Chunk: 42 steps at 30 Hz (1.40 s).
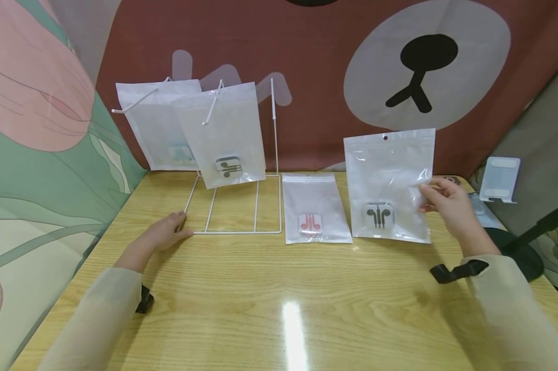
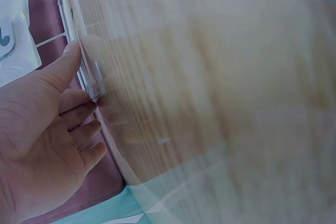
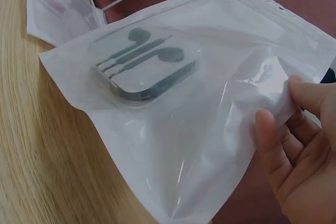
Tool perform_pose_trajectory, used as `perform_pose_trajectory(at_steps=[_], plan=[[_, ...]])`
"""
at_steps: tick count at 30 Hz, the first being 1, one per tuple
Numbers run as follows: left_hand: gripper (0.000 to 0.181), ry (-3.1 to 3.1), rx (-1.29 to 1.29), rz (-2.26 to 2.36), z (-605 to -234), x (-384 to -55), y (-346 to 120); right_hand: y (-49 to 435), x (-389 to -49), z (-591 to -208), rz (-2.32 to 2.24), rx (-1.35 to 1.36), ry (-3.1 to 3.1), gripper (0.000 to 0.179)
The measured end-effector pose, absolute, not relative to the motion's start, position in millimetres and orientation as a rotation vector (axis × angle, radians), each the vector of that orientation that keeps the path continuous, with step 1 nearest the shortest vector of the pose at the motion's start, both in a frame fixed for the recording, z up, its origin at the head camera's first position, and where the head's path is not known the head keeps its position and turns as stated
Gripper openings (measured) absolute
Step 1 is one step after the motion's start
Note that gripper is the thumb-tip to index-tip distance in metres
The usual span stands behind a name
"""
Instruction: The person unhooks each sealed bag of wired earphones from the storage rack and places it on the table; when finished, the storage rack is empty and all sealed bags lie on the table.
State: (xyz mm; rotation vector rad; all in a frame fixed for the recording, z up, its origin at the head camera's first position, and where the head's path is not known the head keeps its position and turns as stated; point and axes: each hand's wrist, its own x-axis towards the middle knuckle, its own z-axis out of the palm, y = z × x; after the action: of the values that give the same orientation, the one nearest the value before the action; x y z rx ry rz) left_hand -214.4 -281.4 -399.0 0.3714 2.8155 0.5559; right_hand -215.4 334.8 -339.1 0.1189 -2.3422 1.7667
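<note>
My right hand (image 1: 450,206) pinches the right edge of a white zip pouch (image 1: 399,159), held roughly upright at the table's right side. Through its clear front shows a small case of black earphones (image 1: 379,215). In the right wrist view the pouch (image 3: 210,150) slants, thumb and fingers on its edge. My left hand (image 1: 160,234) holds the front left corner of a white wire display rack (image 1: 237,233), thumb on the front wire. Two pouches hang on the rack's hooks: one with black earphones (image 1: 228,166), the other with pale green ones (image 1: 181,153).
A pouch with pink earphones (image 1: 310,224) lies flat on the wooden table (image 1: 242,299), just right of the rack. At the right edge stand a light blue phone holder (image 1: 499,178) and a black stand base (image 1: 529,257). A brown patterned cloth (image 1: 307,51) hangs behind.
</note>
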Motion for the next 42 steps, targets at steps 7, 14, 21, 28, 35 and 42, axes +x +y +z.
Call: perform_pose_trajectory(at_steps=[7,14,21,28,35,42], plan=[[0.068,2.812,0.365,0.555,-398.7,-214.8,-281.2,351.3,-227.8,-348.5,1.638,-0.049,-2.516,0.029],[0.068,2.811,0.368,0.554,-398.6,-214.4,-281.1,360.8,-252.8,-364.0,1.365,-0.260,-2.735,0.064],[0.068,2.817,0.372,0.559,-397.3,-214.4,-282.5,371.0,-276.9,-383.0,1.326,-0.270,-2.787,0.052],[0.068,2.826,0.374,0.547,-397.3,-214.7,-281.7,364.9,-280.6,-386.5,1.186,-0.131,-2.895,0.043],[0.067,2.818,0.362,0.542,-396.3,-214.2,-281.0,364.1,-290.6,-397.1,1.180,-0.276,-3.006,0.044],[0.068,2.816,0.344,0.519,-396.3,-214.5,-279.7,363.8,-297.3,-405.0,1.154,-0.345,-3.047,0.049]])
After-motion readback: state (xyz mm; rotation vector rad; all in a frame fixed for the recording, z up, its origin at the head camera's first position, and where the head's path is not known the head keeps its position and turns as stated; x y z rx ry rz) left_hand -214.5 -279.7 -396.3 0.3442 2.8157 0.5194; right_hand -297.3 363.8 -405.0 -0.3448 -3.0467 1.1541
